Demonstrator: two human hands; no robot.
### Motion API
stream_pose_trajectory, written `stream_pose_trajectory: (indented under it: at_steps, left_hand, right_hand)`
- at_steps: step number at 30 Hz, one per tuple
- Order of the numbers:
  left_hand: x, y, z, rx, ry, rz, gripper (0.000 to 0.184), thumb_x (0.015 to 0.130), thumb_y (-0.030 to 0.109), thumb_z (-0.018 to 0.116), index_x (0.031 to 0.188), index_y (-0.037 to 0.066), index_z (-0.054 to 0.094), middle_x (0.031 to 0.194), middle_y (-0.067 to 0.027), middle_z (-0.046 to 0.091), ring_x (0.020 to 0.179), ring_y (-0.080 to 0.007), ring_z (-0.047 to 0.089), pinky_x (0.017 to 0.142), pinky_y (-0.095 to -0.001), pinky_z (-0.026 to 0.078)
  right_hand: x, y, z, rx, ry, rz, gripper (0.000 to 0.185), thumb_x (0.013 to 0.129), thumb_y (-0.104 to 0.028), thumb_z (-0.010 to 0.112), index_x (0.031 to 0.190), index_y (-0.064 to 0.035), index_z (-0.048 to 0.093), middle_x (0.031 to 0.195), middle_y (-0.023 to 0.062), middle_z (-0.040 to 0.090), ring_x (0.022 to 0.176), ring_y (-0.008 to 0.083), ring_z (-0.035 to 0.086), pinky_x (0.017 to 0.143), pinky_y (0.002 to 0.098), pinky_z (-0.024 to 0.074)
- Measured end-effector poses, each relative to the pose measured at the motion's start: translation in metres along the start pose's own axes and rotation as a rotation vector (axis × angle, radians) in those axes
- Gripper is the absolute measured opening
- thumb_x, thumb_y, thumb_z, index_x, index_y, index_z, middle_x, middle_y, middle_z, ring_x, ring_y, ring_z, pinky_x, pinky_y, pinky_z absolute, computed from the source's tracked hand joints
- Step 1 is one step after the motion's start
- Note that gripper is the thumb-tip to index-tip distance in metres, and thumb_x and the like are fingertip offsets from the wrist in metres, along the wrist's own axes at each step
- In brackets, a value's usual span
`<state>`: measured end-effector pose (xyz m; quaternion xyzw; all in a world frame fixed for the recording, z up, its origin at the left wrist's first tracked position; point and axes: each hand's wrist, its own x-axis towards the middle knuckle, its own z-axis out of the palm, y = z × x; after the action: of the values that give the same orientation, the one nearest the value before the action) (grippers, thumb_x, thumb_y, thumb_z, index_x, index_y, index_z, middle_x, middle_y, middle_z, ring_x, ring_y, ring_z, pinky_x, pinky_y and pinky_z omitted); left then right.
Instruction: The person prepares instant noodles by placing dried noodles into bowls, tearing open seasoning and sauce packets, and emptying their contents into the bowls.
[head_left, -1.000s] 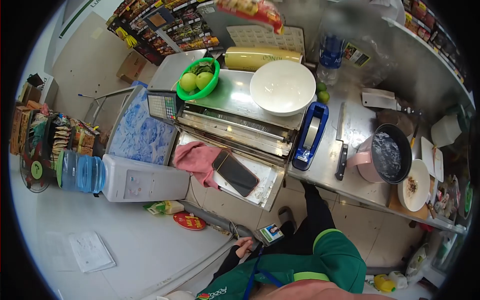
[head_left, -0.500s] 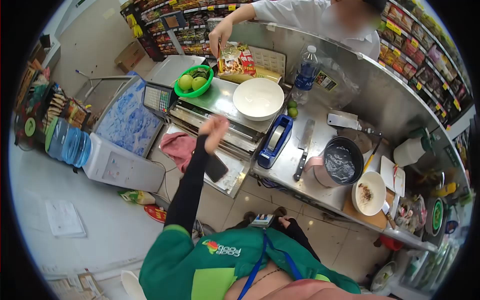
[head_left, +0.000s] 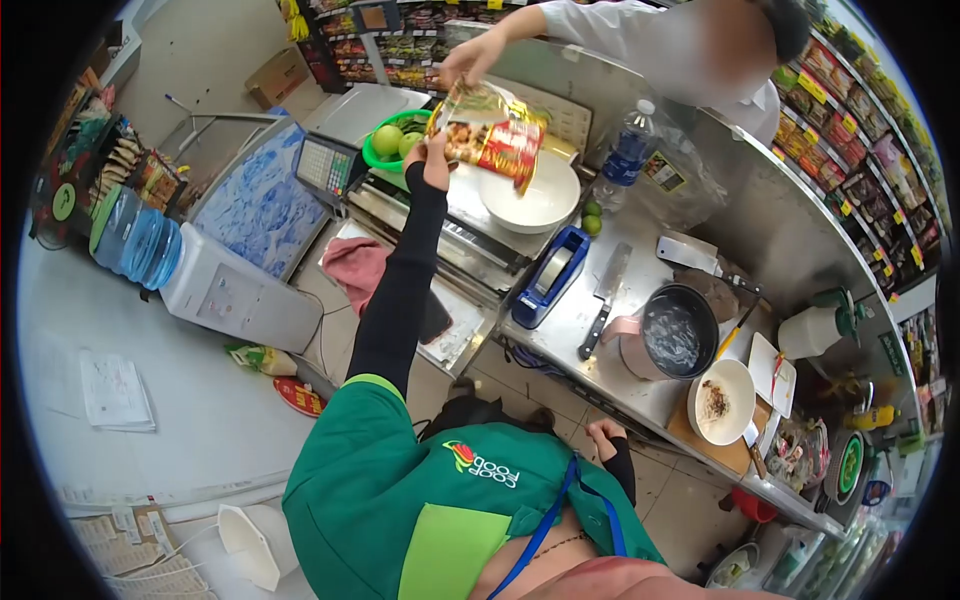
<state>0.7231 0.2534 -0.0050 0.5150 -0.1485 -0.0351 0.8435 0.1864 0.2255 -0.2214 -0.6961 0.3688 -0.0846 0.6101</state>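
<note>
- Your left hand [head_left: 430, 162], at 11 o'clock, has just come up to the packet [head_left: 490, 132]; half a second ago it was short of it, reaching over the wrapping machine [head_left: 447, 235].
- Its fingers now touch the packet's left edge; I can't tell whether they have clamped on it.
- The packet is at 12 o'clock, raised and tilted, its lower right corner overlapping the white bowl [head_left: 550, 195] in your view. A moment ago it hung further back, beside that bowl.
- The co-worker's hand [head_left: 472, 58], also near 12 o'clock and coming from a white sleeve [head_left: 590, 24], keeps its grip on the packet's top edge.
- So, as I judge it, the packet is now shared between two people, and its weight can't yet be counted as yours.
- Your right hand [head_left: 605, 432], between 4 and 5 o'clock, hangs low by your side, loosely curled, with nothing visible in it; whether its fingertips meet, I can't tell.
- The green basket [head_left: 372, 158] of fruit, at 11 o'clock, sits just beside your left hand; the bowl remains at 1 o'clock.
</note>
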Motion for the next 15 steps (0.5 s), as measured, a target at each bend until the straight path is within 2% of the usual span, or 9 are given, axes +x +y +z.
stream_pose_trajectory:
  at_steps: [1, 2, 3, 4, 6, 9, 10, 12, 15]
  left_hand:
    - [0.012, -0.016, -0.031, 0.079, -0.050, 0.264, 0.027, 0.087, 0.025, 0.059, 0.094, 0.000, 0.061, 0.085, -0.0049, 0.063, 0.068, -0.0135, 0.059, 0.064, -0.0274, 0.050]
    - [0.007, -0.003, -0.051, 0.176, -0.032, 0.335, 0.025, 0.088, 0.020, 0.056, 0.096, -0.003, 0.062, 0.088, -0.0067, 0.064, 0.073, -0.0155, 0.061, 0.071, -0.0281, 0.051]
    - [0.014, -0.005, -0.082, 0.000, -0.094, 0.191, 0.026, 0.088, 0.020, 0.056, 0.097, -0.004, 0.062, 0.090, -0.0076, 0.064, 0.075, -0.0159, 0.062, 0.072, -0.0279, 0.051]
    - [0.029, -0.014, -0.119, -0.175, -0.157, 0.042, 0.026, 0.088, 0.019, 0.056, 0.098, -0.005, 0.062, 0.092, -0.0085, 0.065, 0.078, -0.0163, 0.063, 0.072, -0.0277, 0.051]
    - [0.073, -0.039, -0.190, -0.171, -0.131, -0.041, 0.029, 0.086, 0.019, 0.056, 0.099, -0.007, 0.061, 0.094, -0.0101, 0.065, 0.080, -0.0179, 0.064, 0.071, -0.0281, 0.051]
    - [0.101, -0.003, -0.231, 0.040, -0.038, -0.237, 0.032, 0.083, 0.019, 0.054, 0.101, -0.007, 0.061, 0.092, -0.0112, 0.066, 0.078, -0.0180, 0.064, 0.070, -0.0278, 0.051]
    - [0.085, 0.032, -0.214, 0.180, -0.015, -0.095, 0.031, 0.085, 0.020, 0.053, 0.099, -0.007, 0.061, 0.090, -0.0108, 0.066, 0.077, -0.0175, 0.064, 0.069, -0.0282, 0.052]
    - [0.085, 0.052, -0.220, 0.068, -0.275, -0.036, 0.030, 0.087, 0.020, 0.052, 0.098, -0.007, 0.060, 0.087, -0.0097, 0.065, 0.076, -0.0172, 0.063, 0.068, -0.0281, 0.052]
    - [0.059, 0.058, -0.235, 0.150, -0.510, -0.138, 0.030, 0.090, 0.021, 0.050, 0.107, -0.003, 0.056, 0.090, -0.0079, 0.063, 0.077, -0.0151, 0.062, 0.069, -0.0278, 0.052]
  right_hand:
    - [0.007, -0.023, 0.008, 0.048, -0.017, -0.031, 0.026, 0.086, -0.026, 0.060, 0.083, -0.0003, 0.060, 0.071, 0.0031, 0.059, 0.064, 0.0094, 0.053, 0.059, 0.0253, 0.0433]
    - [0.014, -0.047, 0.016, 0.103, -0.029, -0.062, 0.025, 0.085, -0.026, 0.060, 0.083, -0.0012, 0.059, 0.067, 0.0010, 0.056, 0.062, 0.0080, 0.051, 0.057, 0.0250, 0.0418]
    - [0.023, -0.062, 0.023, 0.055, -0.042, -0.074, 0.024, 0.086, -0.025, 0.059, 0.085, -0.0012, 0.058, 0.067, 0.0007, 0.056, 0.063, 0.0073, 0.050, 0.057, 0.0237, 0.0413]
    - [0.030, -0.079, 0.028, 0.035, -0.084, 0.011, 0.021, 0.087, -0.020, 0.058, 0.087, 0.0007, 0.059, 0.076, 0.0018, 0.060, 0.070, 0.0081, 0.054, 0.065, 0.0238, 0.0444]
    - [0.051, -0.087, 0.049, 0.074, -0.021, -0.152, 0.025, 0.086, -0.025, 0.059, 0.086, -0.0002, 0.059, 0.069, 0.0011, 0.056, 0.064, 0.0070, 0.050, 0.058, 0.0247, 0.0421]
    - [0.066, -0.138, 0.084, 0.086, -0.077, -0.180, 0.023, 0.087, -0.022, 0.058, 0.090, 0.0014, 0.059, 0.073, 0.0025, 0.058, 0.069, 0.0076, 0.052, 0.063, 0.0247, 0.0433]
    - [0.068, -0.158, 0.097, 0.123, -0.085, -0.196, 0.023, 0.087, -0.021, 0.058, 0.090, 0.0013, 0.059, 0.074, 0.0027, 0.059, 0.069, 0.0079, 0.053, 0.064, 0.0246, 0.0436]
    - [0.071, -0.192, 0.123, 0.197, -0.099, -0.227, 0.021, 0.087, -0.019, 0.058, 0.090, 0.0009, 0.060, 0.076, 0.0032, 0.060, 0.070, 0.0085, 0.054, 0.065, 0.0244, 0.0443]
    - [0.084, -0.231, 0.154, 0.368, -0.082, -0.275, 0.020, 0.088, -0.018, 0.057, 0.098, -0.0010, 0.058, 0.085, 0.0025, 0.061, 0.078, 0.0095, 0.055, 0.072, 0.0235, 0.0444]
